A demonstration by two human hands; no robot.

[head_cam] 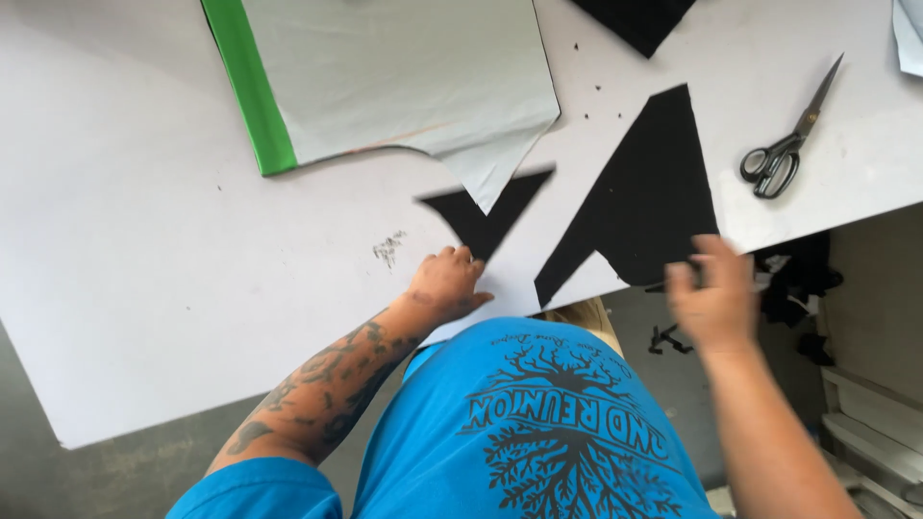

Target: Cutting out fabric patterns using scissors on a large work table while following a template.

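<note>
**A:** Describe the workpiece nearest the hands.

**B:** A large black fabric piece, flat on the white tabletop. It is roughly triangular, narrow at the far end and wide at the near end, with a notch cut into its lower left edge. Its near edge reaches the tabletop's edge. A smaller black fabric piece, a shallow V shape, lies just to its left, apart from it.

**A:** Position relative to the fingers?

**B:** The right hand sits at the near right corner of the large piece, fingers spread and loosely curled. The hand is blurred, so I cannot tell whether it pinches the cloth or only touches it. The left hand rests on the tabletop, fingers released and bent, their tips just at the lower point of the small V piece. It grips nothing.

**A:** Surrounding items?

**B:** A pale grey sheet with a green strip along its left side lies farther back, one corner overlapping the V piece. Scissors lie closed, well to the right of the large piece.
</note>
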